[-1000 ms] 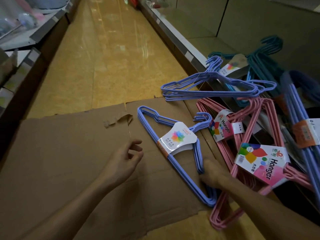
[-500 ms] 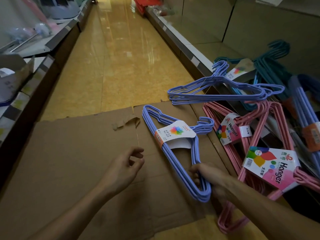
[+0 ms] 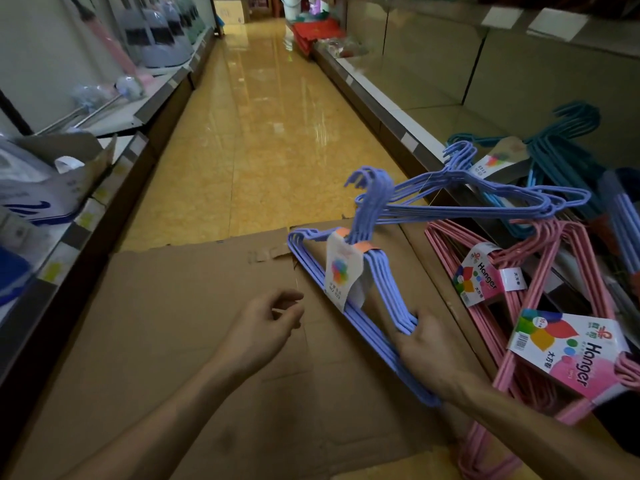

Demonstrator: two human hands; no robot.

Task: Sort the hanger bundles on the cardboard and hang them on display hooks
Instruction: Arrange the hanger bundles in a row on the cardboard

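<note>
Right hand point(image 3: 420, 353) grasping the lilac bundle point(image 3: 349, 282) by one shoulder, tilted up off the cardboard point(image 3: 166, 323).
Grip at the end probably frees the hooks for hanging; left hand point(image 3: 263, 327) loosely curled, grasping nothing; pink bundles point(image 3: 519, 289) lower right.

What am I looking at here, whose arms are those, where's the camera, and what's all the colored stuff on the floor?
There is no machine here. The arms belong to a person wearing a wide-angle camera on their head, so you see a shop aisle from their eyes, looking forward and down.

A flattened sheet of cardboard lies on the floor. The right hand grips a bundle of purple hangers with a paper label, tilted up off the cardboard. The left hand hovers over the cardboard with fingers loosely curled, holding nothing.

To the right lie pink hanger bundles labelled "Hanger", another purple bundle, and teal hangers on the low shelf.
</note>
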